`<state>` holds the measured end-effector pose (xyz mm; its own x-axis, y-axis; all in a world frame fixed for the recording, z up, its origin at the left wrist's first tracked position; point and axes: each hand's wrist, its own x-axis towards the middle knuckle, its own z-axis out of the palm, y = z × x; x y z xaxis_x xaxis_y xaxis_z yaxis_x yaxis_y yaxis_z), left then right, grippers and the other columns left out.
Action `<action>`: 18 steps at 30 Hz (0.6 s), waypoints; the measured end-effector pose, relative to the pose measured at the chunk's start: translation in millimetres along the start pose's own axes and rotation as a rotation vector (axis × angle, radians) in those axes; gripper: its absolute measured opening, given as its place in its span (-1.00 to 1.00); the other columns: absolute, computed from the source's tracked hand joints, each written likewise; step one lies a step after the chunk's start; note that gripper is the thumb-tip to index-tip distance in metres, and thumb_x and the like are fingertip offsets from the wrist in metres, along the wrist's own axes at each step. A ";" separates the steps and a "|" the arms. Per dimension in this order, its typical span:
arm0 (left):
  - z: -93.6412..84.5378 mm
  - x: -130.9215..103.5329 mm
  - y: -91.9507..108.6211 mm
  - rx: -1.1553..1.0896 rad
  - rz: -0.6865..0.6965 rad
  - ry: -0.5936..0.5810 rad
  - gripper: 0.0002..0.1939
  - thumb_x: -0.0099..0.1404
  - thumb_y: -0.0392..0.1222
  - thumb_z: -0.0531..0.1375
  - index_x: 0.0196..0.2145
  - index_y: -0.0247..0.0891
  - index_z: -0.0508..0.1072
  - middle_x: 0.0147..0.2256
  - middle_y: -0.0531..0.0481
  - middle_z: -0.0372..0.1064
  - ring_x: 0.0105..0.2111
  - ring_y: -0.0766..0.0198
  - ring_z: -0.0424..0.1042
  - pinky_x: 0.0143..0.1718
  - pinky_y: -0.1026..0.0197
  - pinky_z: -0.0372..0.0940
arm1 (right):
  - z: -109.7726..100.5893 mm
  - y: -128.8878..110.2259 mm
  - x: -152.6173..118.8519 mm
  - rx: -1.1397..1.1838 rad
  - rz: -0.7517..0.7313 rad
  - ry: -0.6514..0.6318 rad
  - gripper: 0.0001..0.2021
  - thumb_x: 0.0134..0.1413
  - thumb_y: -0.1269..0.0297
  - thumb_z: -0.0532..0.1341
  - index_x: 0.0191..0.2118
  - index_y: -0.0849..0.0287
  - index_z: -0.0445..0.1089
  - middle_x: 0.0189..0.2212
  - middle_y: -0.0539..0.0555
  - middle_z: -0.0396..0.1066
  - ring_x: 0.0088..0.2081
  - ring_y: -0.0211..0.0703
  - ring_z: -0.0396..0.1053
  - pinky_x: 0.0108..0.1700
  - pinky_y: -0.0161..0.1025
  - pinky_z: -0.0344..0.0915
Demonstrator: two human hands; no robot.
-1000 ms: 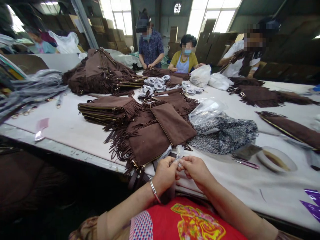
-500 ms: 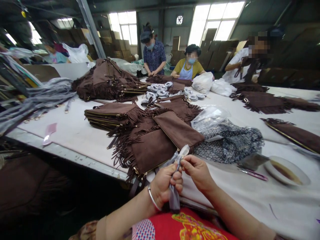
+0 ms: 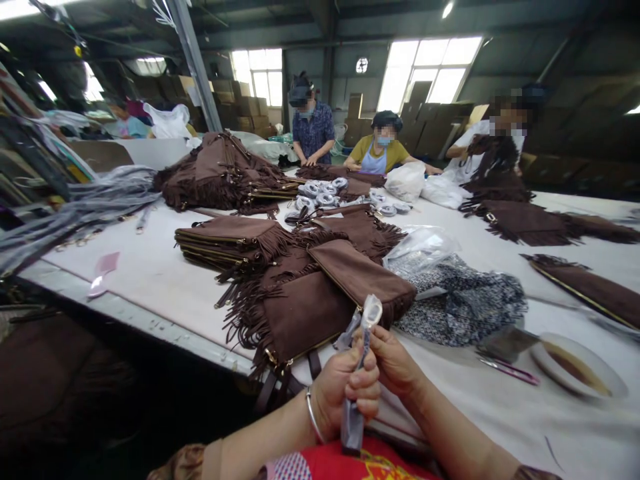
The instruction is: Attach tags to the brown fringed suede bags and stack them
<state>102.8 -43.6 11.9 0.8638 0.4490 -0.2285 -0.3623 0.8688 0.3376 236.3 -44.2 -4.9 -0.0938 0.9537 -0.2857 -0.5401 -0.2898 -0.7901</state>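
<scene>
My left hand (image 3: 347, 387), with a bangle at its wrist, is wrapped round a dark strap in cloudy plastic (image 3: 353, 423). A pale metal clasp (image 3: 371, 315) shows through the plastic at the strap's upper end. Just below that clasp, my right hand (image 3: 395, 363) pinches the same strap; its fingertips are partly hidden. Beyond my hands lie brown fringed bags (image 3: 310, 307) with zips, one resting across another. Dark straps (image 3: 314, 363) hang over the table edge by my left wrist.
A stack of brown bags (image 3: 225, 240) and a larger heap (image 3: 205, 173) stand farther back. Coiled wrapped straps (image 3: 325, 193) lie mid-table. To the right are speckled fabric (image 3: 460, 303), a pink-handled cutter (image 3: 510, 370) and a dish of brown liquid (image 3: 575, 367). Several people work across the table.
The strap's wrapped end has turned, so its metal clasp now shows. Both hands sit slightly lower and farther right in view. Across the table, the co-worker at right has lifted a fringed bag.
</scene>
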 end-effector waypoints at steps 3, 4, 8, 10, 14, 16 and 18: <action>0.2 5.6 -5.8 0.384 0.092 0.236 -0.66 0.29 0.13 0.06 -0.40 -0.21 0.27 -0.69 0.21 0.05 -0.76 0.45 -0.07 -0.65 0.34 0.02 | -7.3 0.3 -9.5 -0.013 0.039 0.014 -0.55 -0.11 -0.13 0.31 -0.23 0.14 0.46 -0.43 0.00 0.43 -0.44 -0.24 0.34 -0.38 -0.30 0.27; 0.9 5.3 -6.0 0.580 0.122 0.299 -0.65 0.28 0.14 0.06 -0.41 -0.21 0.29 -0.67 0.16 0.14 -0.74 0.41 0.04 -0.63 0.31 0.06 | -8.7 0.1 -12.0 -0.043 0.051 0.031 -0.52 -0.12 -0.15 0.31 -0.23 0.16 0.46 -0.44 0.01 0.43 -0.47 -0.23 0.34 -0.43 -0.30 0.25; 2.4 -1.7 12.6 1.308 0.334 0.420 -0.59 0.21 0.15 0.14 -0.57 -0.24 0.36 -0.57 0.00 0.34 -0.55 0.28 0.29 -0.47 0.24 0.13 | -9.2 -3.1 -17.8 -0.178 -0.024 0.175 -0.63 -0.12 -0.01 0.37 -0.39 0.25 0.43 -0.52 0.01 0.40 -0.48 -0.25 0.33 -0.41 -0.32 0.23; 0.2 1.2 31.2 1.381 0.474 0.566 -0.56 0.21 0.18 0.14 -0.56 -0.25 0.39 -0.55 0.00 0.35 -0.51 0.27 0.31 -0.44 0.24 0.13 | -7.8 -4.7 -19.2 -0.197 -0.061 0.166 -0.64 -0.06 -0.02 0.34 -0.41 0.25 0.41 -0.52 0.03 0.42 -0.47 -0.22 0.36 -0.36 -0.28 0.25; -3.0 36.5 62.7 0.947 0.353 0.661 -0.50 0.13 0.27 0.18 -0.43 -0.31 0.41 -0.54 0.02 0.35 -0.56 0.31 0.30 -0.49 0.26 0.17 | -3.0 -3.6 -19.0 -0.167 -0.047 0.004 -0.61 -0.05 -0.07 0.31 -0.45 0.22 0.35 -0.55 0.04 0.40 -0.51 -0.18 0.39 -0.34 -0.21 0.29; -0.3 59.4 68.4 0.666 0.233 0.574 -0.51 0.11 0.25 0.21 -0.43 -0.33 0.40 -0.55 0.00 0.36 -0.60 0.29 0.32 -0.51 0.23 0.23 | -1.4 -3.7 -18.8 -0.223 -0.034 -0.130 -0.55 -0.11 -0.15 0.31 -0.46 0.22 0.36 -0.57 0.05 0.40 -0.51 -0.12 0.42 -0.35 -0.18 0.31; 6.4 73.6 67.3 0.497 0.254 0.527 -0.63 0.12 0.08 0.25 -0.42 -0.35 0.41 -0.55 -0.04 0.40 -0.58 0.25 0.37 -0.47 0.19 0.29 | -4.0 -7.7 -21.4 -0.385 -0.046 -0.238 -0.50 -0.14 -0.22 0.27 -0.40 0.21 0.44 -0.52 0.09 0.45 -0.42 -0.02 0.46 -0.32 -0.14 0.33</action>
<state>144.2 46.6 23.7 0.4490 0.7709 -0.4518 -0.2198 0.5854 0.7804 245.8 -62.7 5.1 -0.2904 0.9453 -0.1485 -0.2021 -0.2123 -0.9561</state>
